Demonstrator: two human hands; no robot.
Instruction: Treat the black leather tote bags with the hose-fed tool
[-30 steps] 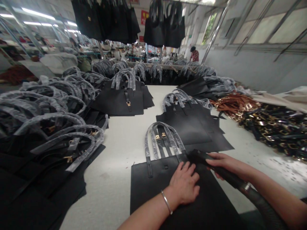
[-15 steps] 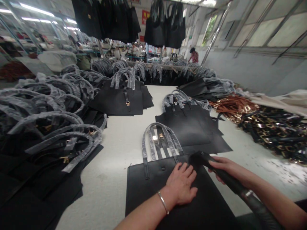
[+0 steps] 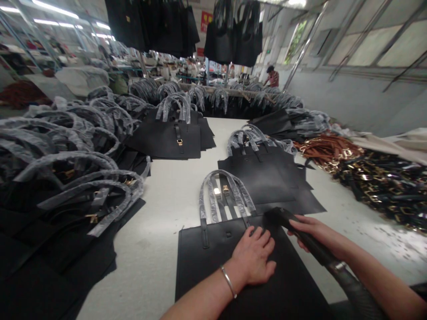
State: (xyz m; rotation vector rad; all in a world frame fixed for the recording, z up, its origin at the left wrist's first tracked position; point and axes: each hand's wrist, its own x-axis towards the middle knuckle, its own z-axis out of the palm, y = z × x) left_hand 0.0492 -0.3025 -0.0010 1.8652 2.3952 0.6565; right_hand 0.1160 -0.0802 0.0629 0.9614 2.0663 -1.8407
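A black leather handbag panel (image 3: pixel 207 262) lies flat on the table, its plastic-wrapped handles (image 3: pixel 204 198) pointing away from me. Two dark straps with gold-coloured buckles (image 3: pixel 226 190) show inside the handle loops. Pressed on the panel's upper middle, by the base of the right handle, is my left hand (image 3: pixel 255 255), palm down with fingers apart. My right hand (image 3: pixel 316 233) is wrapped round a black wand (image 3: pixel 312 244), which has a metal clamp and a ribbed hose at its rear. The wand's head is at the panel's upper right corner; whether it touches cannot be told.
Black bag panels (image 3: pixel 267 182) lie just beyond, others (image 3: pixel 187 140) farther left. A heap of wrapped-handle bags (image 3: pixel 76 178) fills the left side. Brown straps (image 3: pixel 328 146) and black straps with gold hardware (image 3: pixel 383 182) pile up at right. Bags (image 3: pixel 233 40) hang overhead; a person (image 3: pixel 272 78) stands far back.
The view has shifted slightly, so the scene sits a little farther right. The wand's head has moved slightly over the panel's top corner. My left hand stays in place on the panel.
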